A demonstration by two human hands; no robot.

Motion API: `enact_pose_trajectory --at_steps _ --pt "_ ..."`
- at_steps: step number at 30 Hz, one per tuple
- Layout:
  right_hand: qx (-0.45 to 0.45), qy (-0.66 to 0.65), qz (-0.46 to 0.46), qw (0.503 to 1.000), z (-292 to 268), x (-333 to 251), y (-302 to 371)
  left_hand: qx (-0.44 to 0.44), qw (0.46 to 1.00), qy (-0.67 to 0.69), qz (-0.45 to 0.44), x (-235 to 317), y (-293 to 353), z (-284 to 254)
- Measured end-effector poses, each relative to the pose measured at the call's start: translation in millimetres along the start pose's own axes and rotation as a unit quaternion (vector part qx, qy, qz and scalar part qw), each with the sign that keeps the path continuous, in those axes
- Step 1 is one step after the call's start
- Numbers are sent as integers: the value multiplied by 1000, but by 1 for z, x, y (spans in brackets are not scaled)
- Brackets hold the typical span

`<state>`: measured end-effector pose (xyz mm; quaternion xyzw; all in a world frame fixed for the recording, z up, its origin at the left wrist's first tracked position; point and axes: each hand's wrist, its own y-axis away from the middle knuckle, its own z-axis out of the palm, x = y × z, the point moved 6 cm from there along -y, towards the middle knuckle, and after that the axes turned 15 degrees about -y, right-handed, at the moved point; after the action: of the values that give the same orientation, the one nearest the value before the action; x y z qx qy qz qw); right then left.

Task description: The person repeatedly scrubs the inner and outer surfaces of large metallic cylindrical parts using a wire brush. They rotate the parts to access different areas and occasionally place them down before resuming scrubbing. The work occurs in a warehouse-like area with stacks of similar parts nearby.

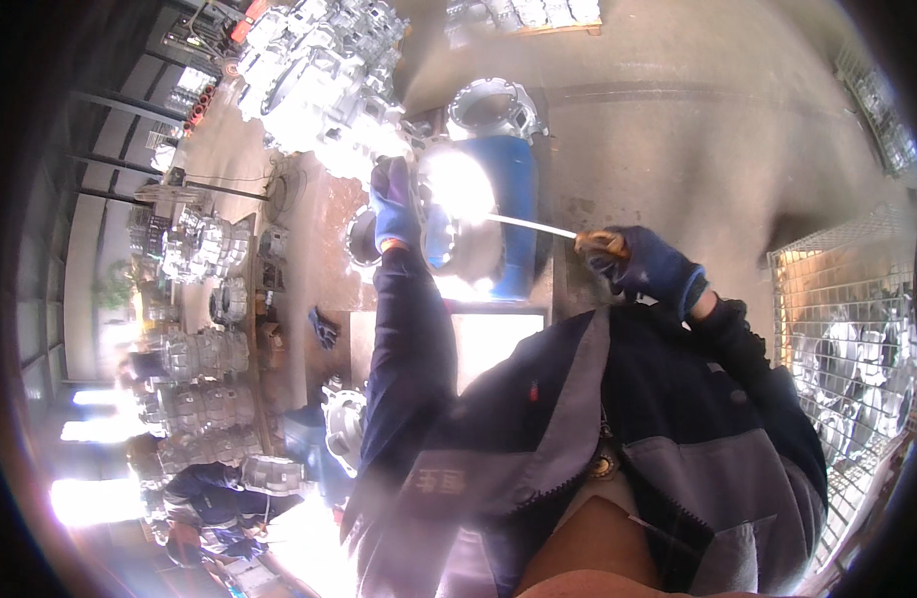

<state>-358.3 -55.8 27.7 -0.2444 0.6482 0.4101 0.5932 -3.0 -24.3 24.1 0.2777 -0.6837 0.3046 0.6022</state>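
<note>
My right hand (646,267), in a dark blue glove, is closed round the orange-brown handle of a long thin metal rod tool (534,226). The rod points left, and its far end is lost in a bright glare over the blue drum (518,214). My left hand (393,204), gloved in blue and purple, reaches forward beside a ring-shaped metal casting (360,239). Its fingertips end in the glare by the large pile of silver castings (324,75), so what they touch is unclear. Another round casting (493,108) stands at the drum's far end.
At right stands a wire mesh cage (792,289) holding metal parts. Rows of castings (204,249) line the left side. A dark glove (323,327) lies left of my arm. Another person (214,503) bends over at lower left.
</note>
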Motion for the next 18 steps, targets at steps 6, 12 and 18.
enact_pose_trajectory --at_steps 6,12,18 --pt "-30 41 -18 999 6 -15 -2 -23 995 -86 43 9 2 -1" --pt "44 25 -27 998 -8 -15 -12 -22 977 -162 135 14 0 -1" --pt "-5 70 -66 995 -2 -24 -27 -18 982 -129 140 9 8 -1"
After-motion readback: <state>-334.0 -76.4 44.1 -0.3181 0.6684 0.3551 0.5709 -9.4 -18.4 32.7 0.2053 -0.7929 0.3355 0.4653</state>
